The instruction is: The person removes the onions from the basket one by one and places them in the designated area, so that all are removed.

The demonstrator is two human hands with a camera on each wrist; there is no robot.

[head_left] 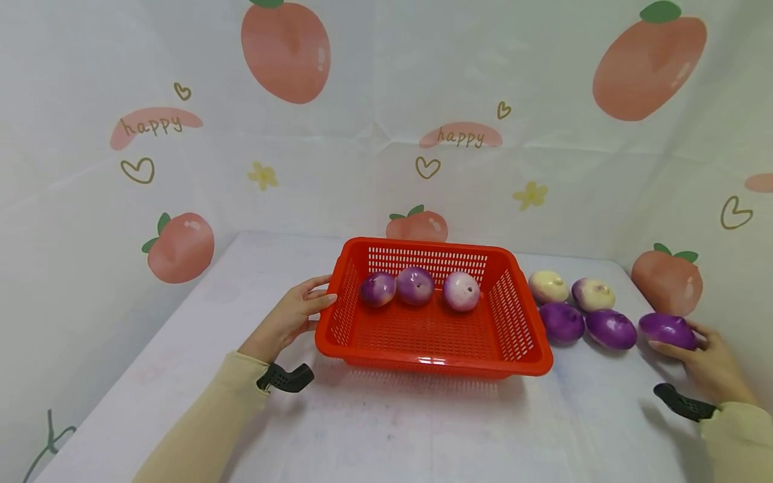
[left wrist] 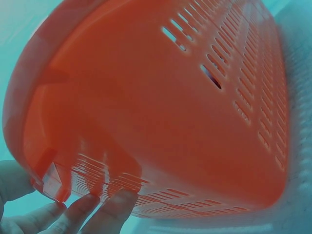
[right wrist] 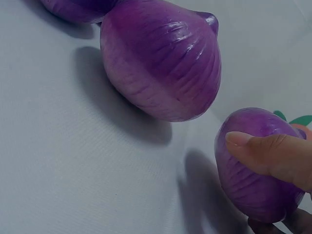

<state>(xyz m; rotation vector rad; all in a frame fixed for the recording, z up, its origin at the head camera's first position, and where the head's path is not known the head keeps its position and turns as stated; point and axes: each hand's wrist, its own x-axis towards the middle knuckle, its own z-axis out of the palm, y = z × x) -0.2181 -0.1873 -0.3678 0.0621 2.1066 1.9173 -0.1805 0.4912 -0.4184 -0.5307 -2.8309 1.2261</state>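
Observation:
A red slotted basket (head_left: 435, 362) stands mid-table with three purple-and-white onions (head_left: 415, 285) along its far wall. My left hand (head_left: 317, 298) rests against the basket's left wall. In the left wrist view its straight fingers (left wrist: 105, 212) touch the basket (left wrist: 161, 122) under the rim, with the thumb off to one side. My right hand (head_left: 679, 342) grips a purple onion (head_left: 667, 330) lying at the far right of the table. In the right wrist view the thumb (right wrist: 268, 153) lies across that onion (right wrist: 248, 185), and another purple onion (right wrist: 161, 63) lies close beside it.
Several more onions lie in a cluster right of the basket: two pale ones (head_left: 548, 286) behind and two purple ones (head_left: 611, 329) in front. Printed backdrop walls close in the table at the back and on both sides. A black strap sits on each wrist.

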